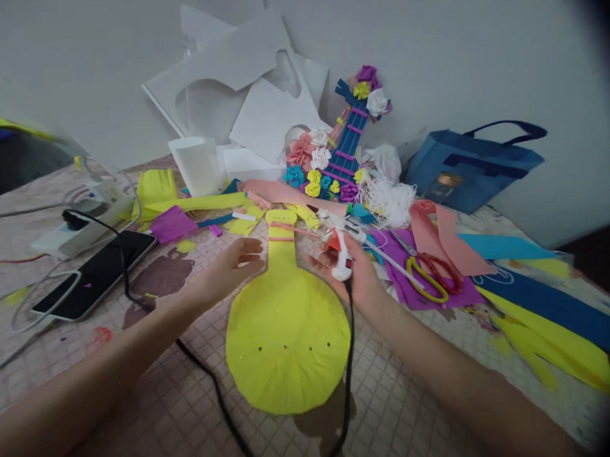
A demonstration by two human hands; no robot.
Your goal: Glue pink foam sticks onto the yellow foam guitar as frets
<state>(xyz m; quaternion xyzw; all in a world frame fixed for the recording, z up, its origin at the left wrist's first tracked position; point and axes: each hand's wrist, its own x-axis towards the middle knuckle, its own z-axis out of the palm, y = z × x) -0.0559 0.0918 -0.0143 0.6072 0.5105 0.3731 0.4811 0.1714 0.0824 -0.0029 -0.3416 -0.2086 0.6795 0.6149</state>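
A yellow paper-covered banjo shape (pixel 289 336) lies flat before me, its round body nearest and its narrow neck pointing away. Several small dark holes cross the lower body, and pink strips (pixel 282 238) lie across the neck. Left of the neck, my left hand (pixel 236 263) hovers with fingers apart and nothing in it. On the other side, my right hand (pixel 359 270) is closed around a white glue gun (pixel 343 257) with a red switch. Its black cord hangs down over the body's right edge. The gun's nozzle is hard to make out among the scraps behind it.
A flower-covered blue paper guitar (pixel 349 143) leans at the back beside white foam boards (pixel 224 58). Scissors (pixel 429 277) lie at right near a blue bag (pixel 468 169). At left are a phone (pixel 99 272) and power strip (pixel 77 230); the black cord loops across the table.
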